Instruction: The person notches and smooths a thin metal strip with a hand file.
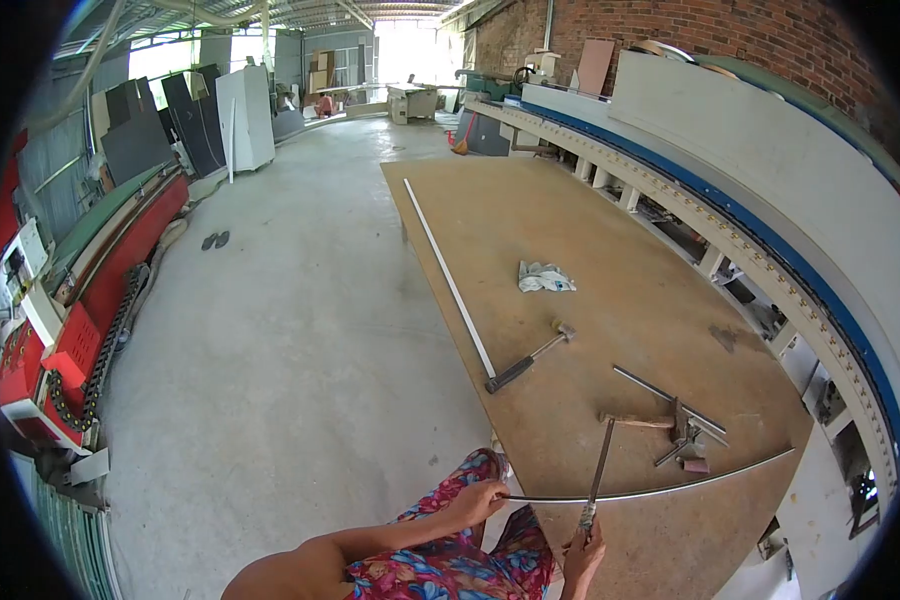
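Observation:
My left hand (478, 503) is closed around the near end of a long thin metal rod (690, 486), which runs rightward across the table corner. My right hand (582, 555) grips the handle of a long narrow metal file (602, 462). Its blade points away from me and crosses over the rod in this view. Beyond the rod lie a wooden-handled hammer (638, 421), some short metal rods (660, 388) and a small reddish block (695, 465). A second hammer (535, 360) with a black grip rests farther left.
The brown tabletop (490, 220) carries a long white strip (450, 280) along its left edge and a crumpled plastic bag (545, 277). A long machine (770, 150) borders the table's right side. A red machine (110, 290) and slippers (215, 240) are to the left.

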Available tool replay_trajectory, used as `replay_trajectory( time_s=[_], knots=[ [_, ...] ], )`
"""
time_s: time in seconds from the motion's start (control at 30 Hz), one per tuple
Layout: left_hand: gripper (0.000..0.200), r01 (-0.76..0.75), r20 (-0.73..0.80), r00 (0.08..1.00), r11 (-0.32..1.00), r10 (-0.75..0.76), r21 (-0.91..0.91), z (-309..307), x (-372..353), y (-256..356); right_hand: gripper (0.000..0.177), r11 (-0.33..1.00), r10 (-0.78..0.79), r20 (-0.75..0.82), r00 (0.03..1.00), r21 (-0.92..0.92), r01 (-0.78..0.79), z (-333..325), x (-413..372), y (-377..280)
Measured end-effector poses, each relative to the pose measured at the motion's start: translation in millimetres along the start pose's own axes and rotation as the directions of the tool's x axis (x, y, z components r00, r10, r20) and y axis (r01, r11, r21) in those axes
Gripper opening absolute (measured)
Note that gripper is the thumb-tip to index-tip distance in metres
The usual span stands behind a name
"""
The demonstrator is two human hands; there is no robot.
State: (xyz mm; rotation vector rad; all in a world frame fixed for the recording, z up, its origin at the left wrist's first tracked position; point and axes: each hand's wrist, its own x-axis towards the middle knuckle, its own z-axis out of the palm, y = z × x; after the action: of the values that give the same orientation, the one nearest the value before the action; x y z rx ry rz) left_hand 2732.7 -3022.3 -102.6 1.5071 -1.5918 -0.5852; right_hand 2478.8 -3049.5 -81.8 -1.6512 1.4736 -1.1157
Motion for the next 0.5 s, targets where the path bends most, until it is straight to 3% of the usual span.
replay_trajectory(
  time_s=[0.17, 0.37, 0.5],
  knots=[
    [0.019, 0.070, 0.011, 0.998, 0.997, -0.070, -0.027, 1.9, 4.6, -7.1, 0.043, 0.992, 0.120, 0.040, 0.992, 0.027, -0.121, -3.7, -3.6, -13.3],
    [0.020, 0.095, 0.036, 0.995, 0.995, -0.094, -0.022, 0.5, 15.2, -8.2, 0.042, 0.998, 0.058, 0.015, 0.998, -0.004, -0.058, 1.4, -12.9, -9.6],
    [0.021, 0.093, -0.017, 0.996, 0.996, -0.093, -0.016, 11.7, 25.4, -12.2, 0.029, 0.995, 0.008, 0.011, 1.000, -0.103, -0.007, 10.6, -21.2, 20.5]
  ],
)
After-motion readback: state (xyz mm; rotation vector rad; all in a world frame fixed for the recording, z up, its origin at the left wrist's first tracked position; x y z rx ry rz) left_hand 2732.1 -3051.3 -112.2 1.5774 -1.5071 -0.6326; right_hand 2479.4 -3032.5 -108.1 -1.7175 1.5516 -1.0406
